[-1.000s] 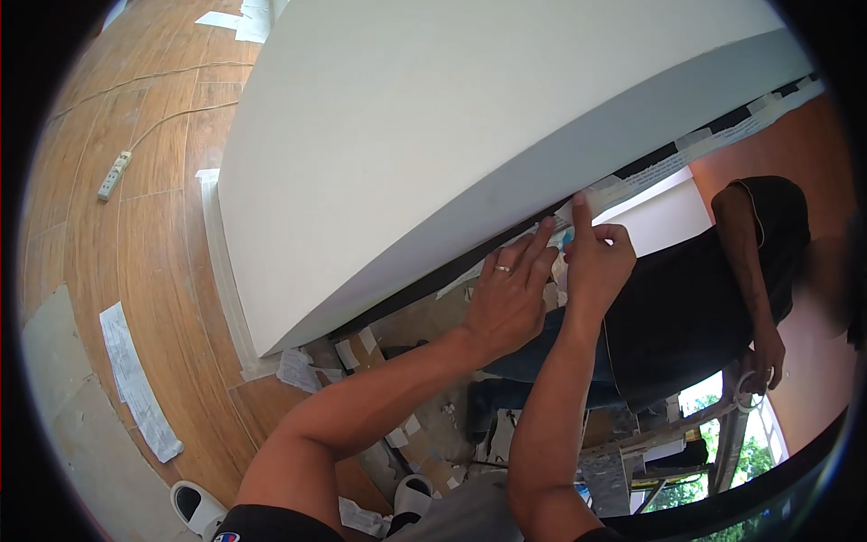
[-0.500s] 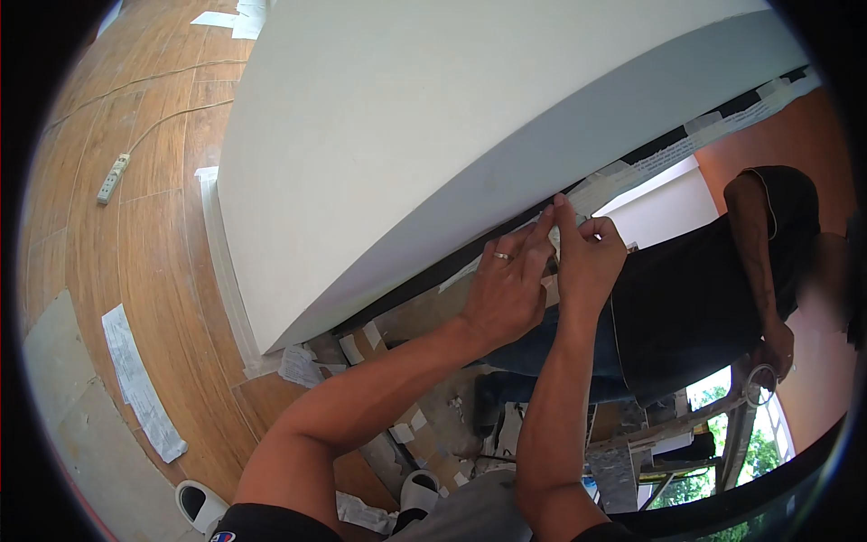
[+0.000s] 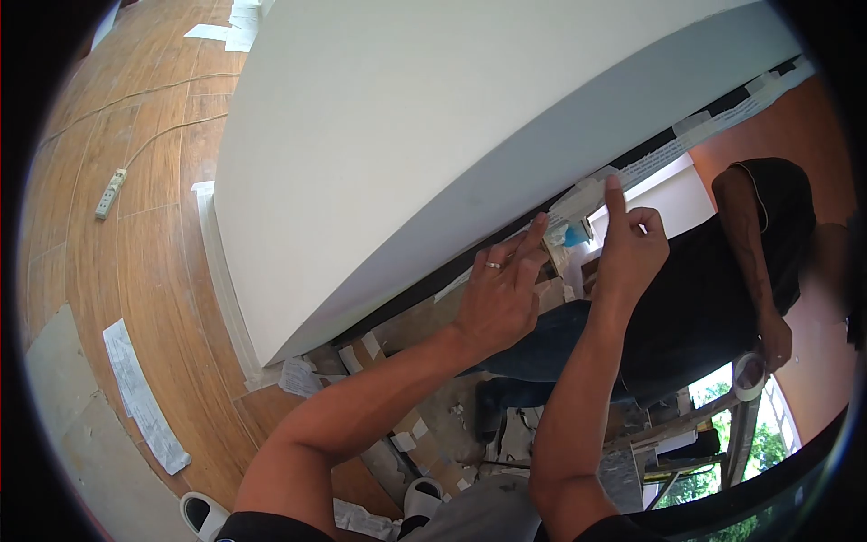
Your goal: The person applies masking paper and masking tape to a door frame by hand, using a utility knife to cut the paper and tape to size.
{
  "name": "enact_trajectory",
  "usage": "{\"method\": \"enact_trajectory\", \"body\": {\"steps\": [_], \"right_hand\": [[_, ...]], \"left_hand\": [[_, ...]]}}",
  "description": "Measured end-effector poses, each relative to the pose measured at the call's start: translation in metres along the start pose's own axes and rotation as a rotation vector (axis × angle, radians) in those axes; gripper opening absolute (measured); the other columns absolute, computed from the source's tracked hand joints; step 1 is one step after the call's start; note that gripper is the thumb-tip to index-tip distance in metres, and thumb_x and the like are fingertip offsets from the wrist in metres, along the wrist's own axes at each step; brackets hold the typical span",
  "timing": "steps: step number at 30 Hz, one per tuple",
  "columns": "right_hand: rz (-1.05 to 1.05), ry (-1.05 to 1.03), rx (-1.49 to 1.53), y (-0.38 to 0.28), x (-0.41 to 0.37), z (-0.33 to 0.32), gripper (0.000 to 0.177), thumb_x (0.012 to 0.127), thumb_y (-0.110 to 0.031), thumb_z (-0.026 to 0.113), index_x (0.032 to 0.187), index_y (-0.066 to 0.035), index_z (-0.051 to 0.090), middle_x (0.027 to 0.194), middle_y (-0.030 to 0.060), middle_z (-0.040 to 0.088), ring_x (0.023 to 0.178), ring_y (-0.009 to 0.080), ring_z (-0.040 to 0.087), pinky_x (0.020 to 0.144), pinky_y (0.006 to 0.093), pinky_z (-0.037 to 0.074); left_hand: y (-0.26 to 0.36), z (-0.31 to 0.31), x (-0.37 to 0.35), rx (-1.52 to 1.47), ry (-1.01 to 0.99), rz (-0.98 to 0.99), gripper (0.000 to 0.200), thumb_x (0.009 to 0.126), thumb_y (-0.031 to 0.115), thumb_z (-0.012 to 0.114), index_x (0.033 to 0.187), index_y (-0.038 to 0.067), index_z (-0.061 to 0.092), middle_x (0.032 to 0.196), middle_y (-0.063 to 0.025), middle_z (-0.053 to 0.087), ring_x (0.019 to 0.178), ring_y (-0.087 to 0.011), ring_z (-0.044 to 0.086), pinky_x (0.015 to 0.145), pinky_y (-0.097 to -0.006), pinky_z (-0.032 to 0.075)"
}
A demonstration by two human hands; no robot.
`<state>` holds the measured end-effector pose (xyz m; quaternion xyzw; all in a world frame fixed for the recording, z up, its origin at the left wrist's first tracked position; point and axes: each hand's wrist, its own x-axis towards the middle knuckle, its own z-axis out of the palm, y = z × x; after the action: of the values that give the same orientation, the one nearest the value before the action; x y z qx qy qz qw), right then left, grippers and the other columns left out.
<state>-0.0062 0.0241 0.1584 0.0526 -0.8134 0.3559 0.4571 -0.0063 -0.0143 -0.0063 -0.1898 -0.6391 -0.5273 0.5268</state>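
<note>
My left hand [image 3: 497, 294], with a ring on one finger, has its fingers stretched out and apart. Its index fingertip touches or nearly touches the black edge strip [image 3: 397, 307] below the pale curved panel. Farther along, my right hand [image 3: 632, 257] points its index finger onto a piece of masking tape [image 3: 578, 200], while its other fingers curl loosely. I see nothing held in either hand. The tape lies over the border of the black strip and a printed paper strip [image 3: 668, 161], which more tape pieces [image 3: 692, 125] fasten higher up.
The large pale panel [image 3: 361, 163] fills the middle. Another person in a dark shirt [image 3: 704, 298] stands at right, a hand beside a tape roll [image 3: 749, 375] near a wooden frame [image 3: 686, 425]. A power strip [image 3: 110, 194] and printed paper [image 3: 144, 397] lie on the wood floor.
My hands have moved apart. The right index finger has slid up and right along the tape, and the left hand has shifted slightly left and down.
</note>
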Motion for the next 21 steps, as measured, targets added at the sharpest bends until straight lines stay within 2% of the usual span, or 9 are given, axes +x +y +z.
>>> {"method": "enact_trajectory", "body": {"steps": [4,8,10,16,20,21], "right_hand": [[-0.041,-0.13,-0.141,0.002,0.003,0.001,0.049,0.079,-0.027,0.087,0.063,-0.007,0.045,0.058,0.0009,0.05,0.055,0.0076,0.042,0.053,0.025,0.037],[-0.046,-0.134,-0.137,0.002,0.009,0.001,0.05,0.078,-0.026,0.087,0.063,-0.008,0.044,0.059,-0.0001,0.049,0.057,0.008,0.041,0.055,0.0248,0.036],[0.11,-0.168,0.046,0.012,0.014,0.003,0.05,0.076,-0.025,0.088,0.062,-0.009,0.043,0.061,-0.0007,0.049,0.058,0.0087,0.04,0.058,0.0247,0.036],[0.144,-0.081,0.284,0.027,0.013,0.023,0.049,0.078,-0.025,0.087,0.064,-0.01,0.043,0.061,-0.0019,0.047,0.058,0.0083,0.039,0.059,0.0245,0.035],[0.162,-0.095,0.291,0.029,0.001,0.019,0.048,0.082,-0.026,0.087,0.067,-0.01,0.044,0.06,-0.0035,0.046,0.057,0.0062,0.038,0.055,0.0228,0.032],[0.048,-0.083,0.169,0.039,-0.005,0.02,0.048,0.083,-0.027,0.086,0.068,-0.009,0.045,0.06,-0.0043,0.045,0.056,0.005,0.038,0.053,0.022,0.03]], "left_hand": [[0.001,0.002,-0.002,-0.01,0.004,-0.002,0.061,0.065,-0.007,0.062,0.122,0.001,0.042,0.159,-0.0261,0.036,0.119,-0.0384,0.054,0.096,-0.0504,0.039],[-0.001,0.002,-0.001,0.004,-0.008,-0.008,0.061,0.065,-0.007,0.062,0.123,0.002,0.042,0.158,-0.0261,0.038,0.118,-0.0379,0.053,0.094,-0.05,0.039],[-0.001,0.001,0.0,0.001,-0.003,-0.005,0.061,0.065,-0.007,0.062,0.122,0.002,0.043,0.158,-0.0261,0.039,0.118,-0.0375,0.053,0.094,-0.0499,0.039],[-0.001,-0.002,0.002,-0.016,-0.01,-0.014,0.06,0.066,-0.007,0.062,0.122,0.003,0.044,0.157,-0.0259,0.04,0.117,-0.0366,0.054,0.094,-0.0495,0.039],[0.0,-0.003,0.003,-0.026,-0.001,-0.01,0.06,0.066,-0.007,0.062,0.123,0.003,0.044,0.157,-0.026,0.04,0.117,-0.0364,0.054,0.094,-0.0496,0.039],[-0.001,-0.003,0.002,-0.028,0.0,-0.009,0.06,0.066,-0.007,0.062,0.123,0.003,0.044,0.157,-0.026,0.04,0.117,-0.0364,0.054,0.094,-0.0496,0.039]]}}
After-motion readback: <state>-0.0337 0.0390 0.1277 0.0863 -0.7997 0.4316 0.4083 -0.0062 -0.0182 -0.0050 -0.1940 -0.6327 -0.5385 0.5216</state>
